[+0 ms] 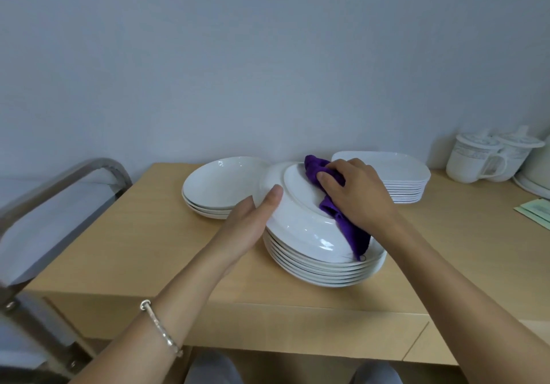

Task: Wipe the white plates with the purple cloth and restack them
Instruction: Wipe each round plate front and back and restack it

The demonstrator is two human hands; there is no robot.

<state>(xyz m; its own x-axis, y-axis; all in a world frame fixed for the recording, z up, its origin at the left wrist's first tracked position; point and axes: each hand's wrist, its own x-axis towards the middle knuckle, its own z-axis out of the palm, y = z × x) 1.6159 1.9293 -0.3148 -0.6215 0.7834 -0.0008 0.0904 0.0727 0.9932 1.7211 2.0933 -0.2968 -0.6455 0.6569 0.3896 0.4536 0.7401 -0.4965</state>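
The left hand (248,228) grips the upturned plate (297,220) by its rim, tilted above the near stack (327,276). The right hand (360,196) has its fingers (329,179) bunching the cloth (315,169) on the plate's base. A hard wipe might slip it free, chipping plates.

The round white upturned plate (300,214) is looking like glazed ceramic, smooth and glossy, and is throwing back small highlights near its rim. The purple cloth (351,228) is showing a soft, fuzzy nap, matt throughout. The pale wood-grain worktop (148,234) is looking smooth and matt. The curved grey metal rail (59,181) is giving off a dull brushed sheen, and the thin silver metal bracelet (162,328) is glinting. The white lidded mugs (473,160) are shining like glazed china.
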